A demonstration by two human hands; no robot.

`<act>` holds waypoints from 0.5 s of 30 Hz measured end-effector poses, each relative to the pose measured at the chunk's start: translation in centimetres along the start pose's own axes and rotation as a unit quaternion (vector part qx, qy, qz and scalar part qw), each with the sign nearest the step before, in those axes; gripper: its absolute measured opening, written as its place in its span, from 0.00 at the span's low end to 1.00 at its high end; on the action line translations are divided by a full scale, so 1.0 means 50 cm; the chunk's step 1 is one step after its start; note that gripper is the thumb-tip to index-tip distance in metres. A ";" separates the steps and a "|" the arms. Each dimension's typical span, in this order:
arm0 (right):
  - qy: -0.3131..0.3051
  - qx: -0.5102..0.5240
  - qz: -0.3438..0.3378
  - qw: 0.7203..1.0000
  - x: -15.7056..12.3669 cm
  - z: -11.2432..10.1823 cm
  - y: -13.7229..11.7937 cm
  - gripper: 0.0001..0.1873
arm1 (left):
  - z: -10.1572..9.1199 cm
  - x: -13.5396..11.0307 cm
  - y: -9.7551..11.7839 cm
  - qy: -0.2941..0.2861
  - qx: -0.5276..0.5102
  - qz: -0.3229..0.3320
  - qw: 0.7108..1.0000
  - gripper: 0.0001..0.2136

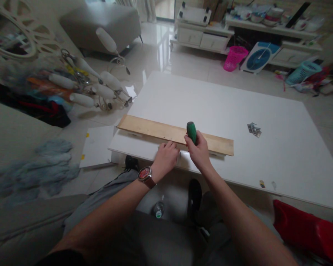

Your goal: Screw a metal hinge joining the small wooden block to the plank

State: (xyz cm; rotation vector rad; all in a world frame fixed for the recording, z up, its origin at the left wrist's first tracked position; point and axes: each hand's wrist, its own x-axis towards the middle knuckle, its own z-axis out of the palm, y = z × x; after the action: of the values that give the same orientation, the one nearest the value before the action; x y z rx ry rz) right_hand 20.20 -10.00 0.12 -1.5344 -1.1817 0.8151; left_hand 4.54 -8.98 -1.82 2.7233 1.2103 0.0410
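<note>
A long, light wooden board (147,126) lies across the near part of a big white panel (205,99). Wrapped round the green handle of a screwdriver (191,132), my right hand (199,148) is at the board's near edge; the tool's shaft is hidden by the hand. My left hand (168,157), with a watch on its wrist, is at the same edge, just left of the right hand. Its fingers are bent over something below the board that I cannot make out. Two small dark holes show in the board above the left fingers.
Small metal brackets (254,129) lie on the panel to the right. A white box (97,146) stands on the floor at the left, near a lamp with white shades (102,88). A bottle (158,210) is between my feet; something red (302,225) stands at the lower right.
</note>
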 end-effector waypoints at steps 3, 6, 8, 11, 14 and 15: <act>0.001 -0.002 0.003 1.000 -0.001 -0.001 -0.002 0.10 | 0.006 0.000 -0.002 0.007 -0.004 -0.005 1.000 0.08; 0.005 -0.008 0.002 1.000 -0.001 -0.002 0.001 0.11 | 0.010 0.001 -0.003 0.014 -0.005 -0.018 1.000 0.08; 0.007 -0.012 0.002 1.000 -0.002 -0.004 0.004 0.11 | 0.011 0.001 -0.002 0.013 -0.004 -0.028 1.000 0.09; 0.010 -0.014 0.002 1.000 -0.005 -0.008 0.008 0.11 | 0.009 -0.002 0.002 0.006 -0.002 -0.042 0.999 0.10; 0.012 -0.014 0.004 1.000 -0.009 -0.012 0.008 0.11 | 0.008 -0.007 0.008 -0.002 0.005 -0.071 0.997 0.15; 0.012 -0.013 0.005 1.000 -0.010 -0.014 0.008 0.11 | 0.008 -0.009 0.010 -0.005 0.008 -0.085 0.996 0.16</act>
State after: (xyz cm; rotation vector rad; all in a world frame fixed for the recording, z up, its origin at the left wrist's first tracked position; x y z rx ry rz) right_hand 20.80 -10.71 -0.10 -1.5685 -1.1723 0.7878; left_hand 4.64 -9.68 -2.12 2.6197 1.4403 -0.0038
